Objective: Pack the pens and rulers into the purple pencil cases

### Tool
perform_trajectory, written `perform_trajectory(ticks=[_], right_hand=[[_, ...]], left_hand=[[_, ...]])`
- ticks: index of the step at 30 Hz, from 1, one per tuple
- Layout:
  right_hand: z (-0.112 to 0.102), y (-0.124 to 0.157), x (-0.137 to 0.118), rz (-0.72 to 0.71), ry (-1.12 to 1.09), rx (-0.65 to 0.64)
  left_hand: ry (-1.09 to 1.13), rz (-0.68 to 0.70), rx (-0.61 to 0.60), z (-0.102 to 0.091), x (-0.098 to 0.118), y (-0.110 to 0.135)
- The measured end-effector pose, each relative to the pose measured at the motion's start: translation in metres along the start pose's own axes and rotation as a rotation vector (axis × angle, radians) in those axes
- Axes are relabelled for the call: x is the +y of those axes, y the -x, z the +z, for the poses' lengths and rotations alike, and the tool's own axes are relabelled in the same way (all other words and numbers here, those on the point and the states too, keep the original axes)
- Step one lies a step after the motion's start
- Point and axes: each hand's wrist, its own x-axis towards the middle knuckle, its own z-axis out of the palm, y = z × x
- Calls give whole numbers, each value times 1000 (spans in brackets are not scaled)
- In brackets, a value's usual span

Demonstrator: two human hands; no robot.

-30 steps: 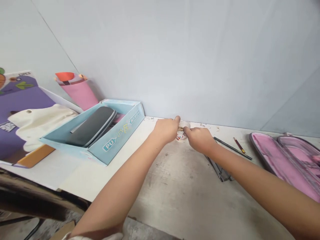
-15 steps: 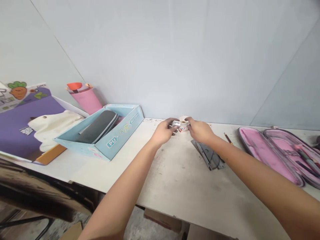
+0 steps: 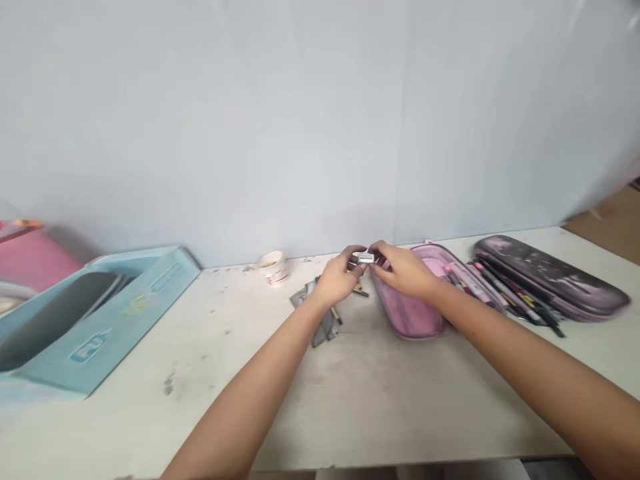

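My left hand (image 3: 340,277) and my right hand (image 3: 403,270) meet at the middle of the view. Their fingertips pinch a small silver block (image 3: 366,257), mostly hidden by my fingers. Just beneath my right hand lies a pink pencil case (image 3: 410,303), partly covered by it. A grey plastic set square (image 3: 320,313) lies under my left wrist, with a short pencil (image 3: 360,290) close by. Left of my hands stands a small white paper cup (image 3: 273,267), not touching either hand.
Several pens and pencils (image 3: 515,300) lie across a dark mauve case (image 3: 550,273) at the right. A pale blue cardboard box (image 3: 110,313) holding a dark case sits at the left, against a pink object (image 3: 35,260). A grey wall runs behind the white table (image 3: 200,420).
My view has swung right, bringing the pens and dark case into sight. Both hands now pinch the silver block, away from the cup, which stands apart to their left.
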Motion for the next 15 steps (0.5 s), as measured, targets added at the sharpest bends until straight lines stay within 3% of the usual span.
perform_trajectory(ticks=[4,8,11,15], right_hand=[[-31,29,70,54,231,52],[-43,40,124,78,399,74],[-41,34,149,136,441,58],[-31,20,164,177,435,-9]], left_hand=[[-304,171,-14,68,25,-43],[-570,263,-30,123,35,-78],[-683,268,-28,145,31,-97],[-735,195,-63,146,17,-110]])
